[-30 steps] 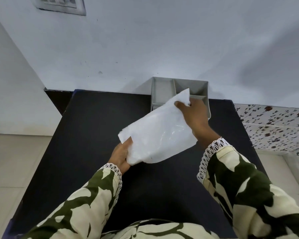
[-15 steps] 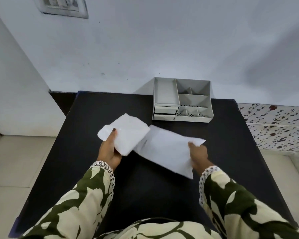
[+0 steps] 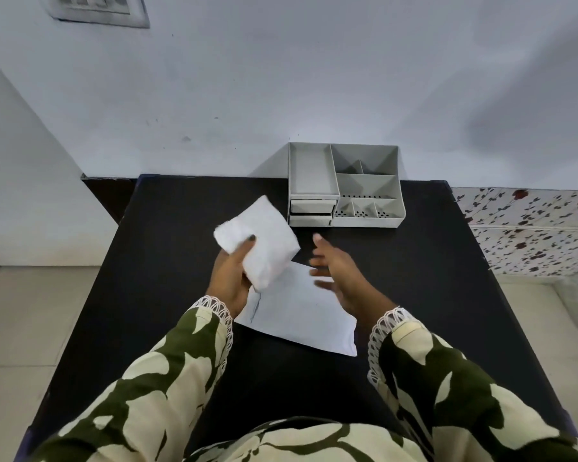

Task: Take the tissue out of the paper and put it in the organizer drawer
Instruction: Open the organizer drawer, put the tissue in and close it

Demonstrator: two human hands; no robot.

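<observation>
Flat white paper sheet: lies emptied on the black desk, nearest the person. Right hand: above the sheet, fingers spread, holding nothing. Left hand: at 10 o'clock from the sheet, thumb and fingers pinching the folded white tissue pad, raised off the desk. Grey plastic compartmented organizer: at 12 o'clock against the wall; its small front drawers look closed. Advice: free hand pulls a drawer fully out first; keep the tissue folded so it fits.
</observation>
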